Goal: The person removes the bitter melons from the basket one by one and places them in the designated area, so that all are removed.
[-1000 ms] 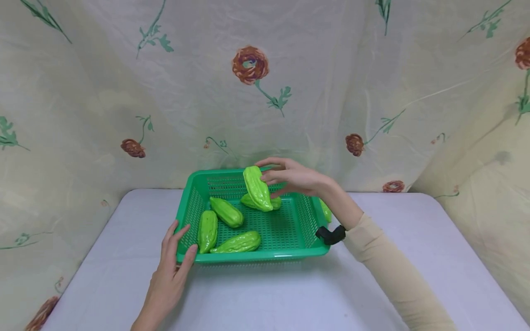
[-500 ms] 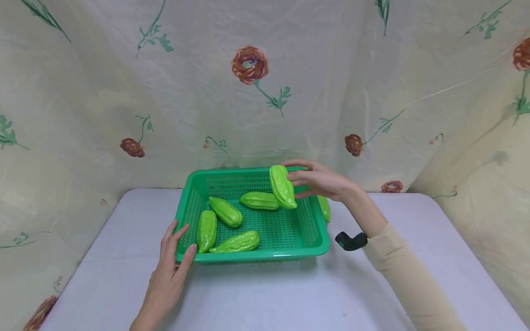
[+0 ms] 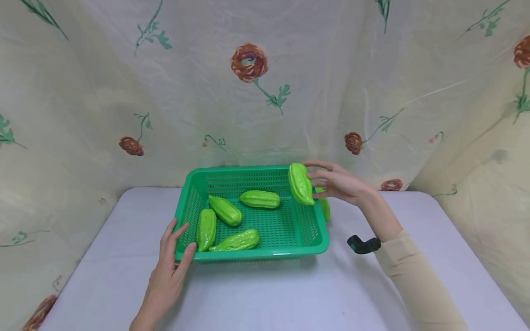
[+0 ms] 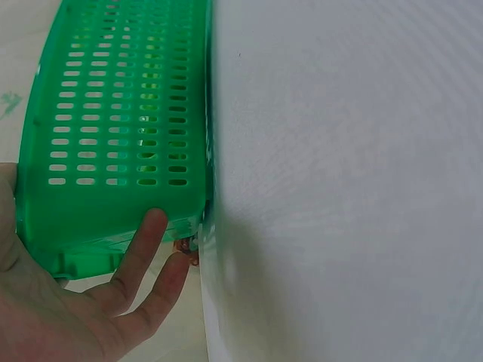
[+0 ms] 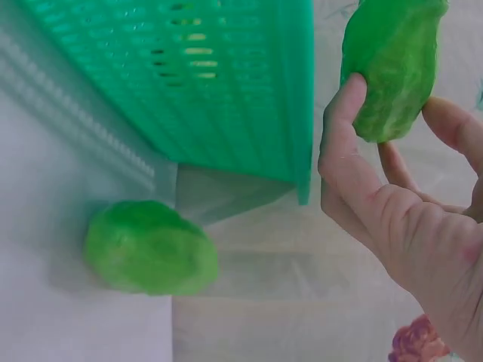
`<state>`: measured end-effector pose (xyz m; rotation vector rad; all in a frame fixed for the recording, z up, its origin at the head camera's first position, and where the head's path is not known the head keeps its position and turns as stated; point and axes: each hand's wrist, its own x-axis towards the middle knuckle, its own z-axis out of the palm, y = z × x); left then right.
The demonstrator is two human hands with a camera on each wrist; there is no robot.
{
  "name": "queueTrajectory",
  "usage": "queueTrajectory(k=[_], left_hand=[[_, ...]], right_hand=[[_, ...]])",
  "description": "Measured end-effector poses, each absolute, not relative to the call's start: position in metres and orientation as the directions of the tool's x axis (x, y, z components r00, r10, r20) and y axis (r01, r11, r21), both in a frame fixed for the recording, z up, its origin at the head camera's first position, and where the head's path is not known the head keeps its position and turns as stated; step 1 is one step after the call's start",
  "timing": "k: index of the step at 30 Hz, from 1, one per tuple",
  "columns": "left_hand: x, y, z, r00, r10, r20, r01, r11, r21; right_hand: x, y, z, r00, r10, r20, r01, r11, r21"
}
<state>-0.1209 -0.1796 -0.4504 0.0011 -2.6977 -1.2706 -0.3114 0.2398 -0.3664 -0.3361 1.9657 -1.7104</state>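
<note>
A light green bitter melon (image 3: 301,184) with a ridged, shiny skin is held up over the right rim of the green plastic basket (image 3: 265,252). My right hand (image 3: 337,183) pinches it between thumb and fingers; the right wrist view shows the melon (image 5: 392,68) in the fingertips, beside the basket's outer wall. At the near left corner, my left hand (image 3: 167,271) holds the basket, thumb at the front rim and fingers over the left side. Inside lie several more bitter melons, among them one at the back (image 3: 260,199) and one at the front (image 3: 237,240).
Another bitter melon (image 5: 151,247) lies on the table just outside the basket's right wall, mostly hidden in the head view. A white cloth (image 3: 265,294) covers the table. Floral curtains (image 3: 265,115) hang behind and at both sides. A black wrist device (image 3: 363,244) sits by the right sleeve.
My right hand has carried the bitter melon rightward from the basket's back middle to its right rim, uncovering the melon beneath. The left hand has stayed at the corner.
</note>
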Motion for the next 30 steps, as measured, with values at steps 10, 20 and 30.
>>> queueTrajectory(k=[10, 20, 30], left_hand=[[-0.121, -0.178, -0.45, -0.989, -0.069, 0.133, 0.059, 0.634, 0.771], [-0.121, -0.18, -0.449, -0.987, -0.075, 0.14, 0.06, 0.64, 0.766], [-0.121, -0.18, -0.449, -0.988, -0.072, 0.134, 0.056, 0.643, 0.764]], right_hand=[[-0.307, 0.261, -0.376, -0.855, -0.464, -0.23, 0.161, 0.185, -0.97], [-0.304, 0.279, -0.383, -0.869, -0.442, -0.224, 0.17, 0.159, -0.973], [-0.307, 0.301, -0.388, -0.877, -0.415, -0.243, 0.201, 0.141, -0.969]])
